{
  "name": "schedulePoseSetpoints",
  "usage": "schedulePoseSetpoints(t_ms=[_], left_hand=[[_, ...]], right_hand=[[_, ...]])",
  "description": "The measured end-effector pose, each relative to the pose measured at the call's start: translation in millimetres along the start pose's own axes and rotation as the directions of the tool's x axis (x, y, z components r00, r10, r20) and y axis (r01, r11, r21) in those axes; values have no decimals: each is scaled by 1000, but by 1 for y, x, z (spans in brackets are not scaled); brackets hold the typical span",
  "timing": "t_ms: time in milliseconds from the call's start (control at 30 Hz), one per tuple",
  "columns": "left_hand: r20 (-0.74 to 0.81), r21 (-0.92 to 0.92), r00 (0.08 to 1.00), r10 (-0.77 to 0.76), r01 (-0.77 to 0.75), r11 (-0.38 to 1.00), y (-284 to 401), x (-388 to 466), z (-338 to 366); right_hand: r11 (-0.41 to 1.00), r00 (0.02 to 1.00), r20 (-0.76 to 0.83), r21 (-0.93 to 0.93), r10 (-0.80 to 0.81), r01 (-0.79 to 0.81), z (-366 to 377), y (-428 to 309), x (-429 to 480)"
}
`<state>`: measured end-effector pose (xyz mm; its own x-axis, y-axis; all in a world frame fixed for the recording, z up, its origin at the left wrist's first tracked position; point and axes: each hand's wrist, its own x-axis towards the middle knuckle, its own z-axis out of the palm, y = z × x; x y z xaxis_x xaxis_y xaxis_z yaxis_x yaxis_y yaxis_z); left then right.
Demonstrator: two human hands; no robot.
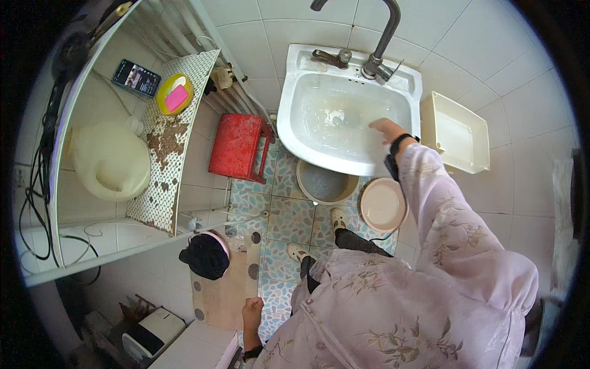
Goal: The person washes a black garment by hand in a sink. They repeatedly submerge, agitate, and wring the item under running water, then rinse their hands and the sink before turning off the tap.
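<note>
My right hand (387, 129) reaches over the right side of the white washbasin (295, 152), its fingers stretched out and holding nothing that I can see. Below it, a shallow layer of water (339, 122) in the bowl reflects bright light. Behind the bowl stand a curved dark metal faucet (386, 41) and a smaller lever tap (339, 58). Down at my left side, my left hand (252, 312) is curled into a fist, with no object visible in it. A mat (226, 290) with dark dots lies on the floor beyond that fist.
A red stool (235, 143) stands left of the basin. Under the basin are a bucket (328, 184) and a pink washtub (383, 205). A cream plastic bin (461, 131) is at right. The rusty perforated shelf (161, 184) bears a phone (137, 78) and a yellow soap dish (184, 80).
</note>
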<state>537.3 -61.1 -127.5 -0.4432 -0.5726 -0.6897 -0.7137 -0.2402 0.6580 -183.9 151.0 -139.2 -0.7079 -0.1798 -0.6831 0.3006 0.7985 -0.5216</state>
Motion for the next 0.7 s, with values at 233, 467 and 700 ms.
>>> schedulePoseSetpoints(t_ms=[233,467,700], left_hand=[[40,-22,999,-29,30,999,18,-36,29],[37,74,999,-17,15,997,40,-16,42],[-28,29,999,-25,26,999,28,-38,43]], right_hand=[[786,801,532,-356,-273,505,77,-102,-16],[771,910,379,-626,168,118,-24,-28,-5],[595,858,418,-621,-299,510,39,-45,75]])
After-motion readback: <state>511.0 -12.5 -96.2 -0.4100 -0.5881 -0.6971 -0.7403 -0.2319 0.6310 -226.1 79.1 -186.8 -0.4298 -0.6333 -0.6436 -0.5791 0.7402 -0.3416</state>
